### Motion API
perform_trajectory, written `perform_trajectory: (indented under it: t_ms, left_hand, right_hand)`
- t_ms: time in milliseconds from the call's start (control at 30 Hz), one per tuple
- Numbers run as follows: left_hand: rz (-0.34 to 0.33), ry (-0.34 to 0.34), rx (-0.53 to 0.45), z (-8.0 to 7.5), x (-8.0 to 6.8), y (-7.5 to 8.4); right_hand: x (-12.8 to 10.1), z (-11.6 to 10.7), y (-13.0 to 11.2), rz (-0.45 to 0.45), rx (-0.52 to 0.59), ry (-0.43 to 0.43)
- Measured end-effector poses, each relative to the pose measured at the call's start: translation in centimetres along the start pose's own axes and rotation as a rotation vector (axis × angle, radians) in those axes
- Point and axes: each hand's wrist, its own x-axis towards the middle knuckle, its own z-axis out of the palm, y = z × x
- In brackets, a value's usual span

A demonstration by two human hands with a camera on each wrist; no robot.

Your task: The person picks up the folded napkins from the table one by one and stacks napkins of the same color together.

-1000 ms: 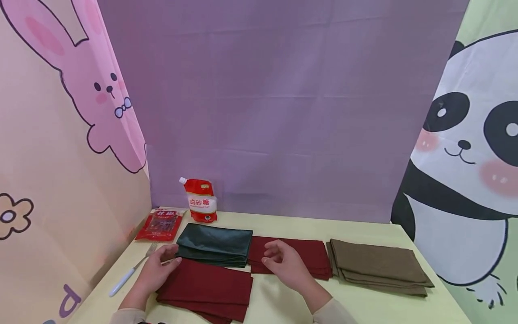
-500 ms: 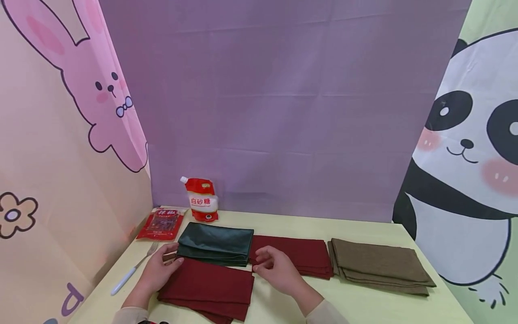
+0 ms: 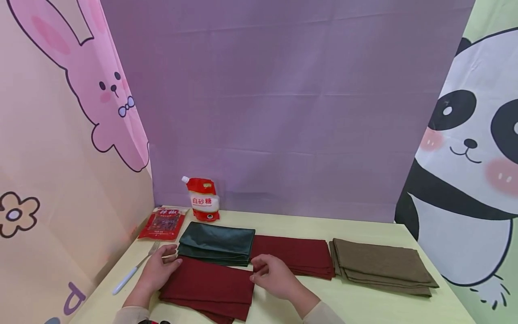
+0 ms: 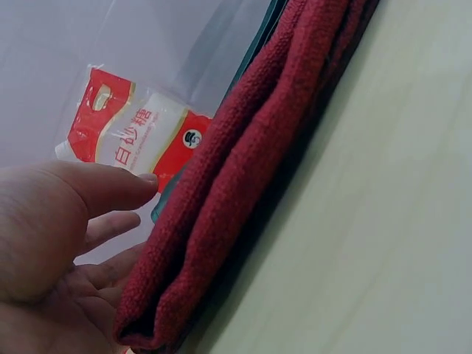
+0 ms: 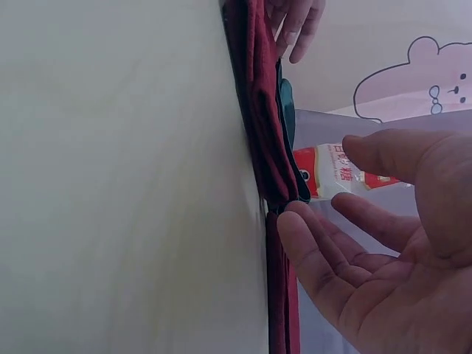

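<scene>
— Where is the near red cloth (image 3: pixel 208 288)?

— Folded flat at the front of the table (image 3: pixel 364 306), its far edge touching the dark green cloth (image 3: pixel 216 243). Another red cloth (image 3: pixel 293 254) lies just right of the green one, and a brown cloth (image 3: pixel 382 265) beyond that.

— And the hands?

— The left hand (image 3: pixel 158 270) rests at the cloth's far left corner, fingers loosely bent with the thumb apart; whether it pinches the fabric I cannot tell. The right hand (image 3: pixel 273 276) is at the far right corner, fingers relaxed and slightly spread, fingertips (image 5: pixel 295 228) at the cloth's edge.

— Anything else?

— A fork (image 3: pixel 133 270) lies left of the left hand; a red packet (image 3: pixel 163 223) and a sugar pouch (image 3: pixel 203 204) sit at the back.
</scene>
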Motion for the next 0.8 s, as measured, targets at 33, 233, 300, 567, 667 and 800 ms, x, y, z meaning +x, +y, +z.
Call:
perform_trajectory:
  t_ms: [33,233,300,567,667,800]
  left_hand:
    - [-0.006,0.003,0.006,0.00,0.03,0.02]
    - [-0.016,0.004,0.062,0.04,0.05,0.06]
    - [-0.011,0.004,0.080,0.07,0.02,0.10]
    - [-0.011,0.005,0.126,0.17,-0.13,0.33]
    - [-0.017,0.005,0.142,0.24,-0.07,0.40]
    - [-0.032,0.003,0.162,0.22,-0.02,0.43]
  right_hand:
    - [0.02,0.06,0.01,0.008,-0.005,-0.003]
    - [0.18,0.30,0.27,0.027,-0.027,-0.017]
    - [0.18,0.31,0.39,0.021,-0.028,-0.028]
    - [0.03,0.19,0.45,0.018,-0.008,-0.081]
    - [0.01,0.13,0.56,0.023,-0.003,-0.088]
    - [0.05,0.14,0.80,0.019,-0.012,-0.093]
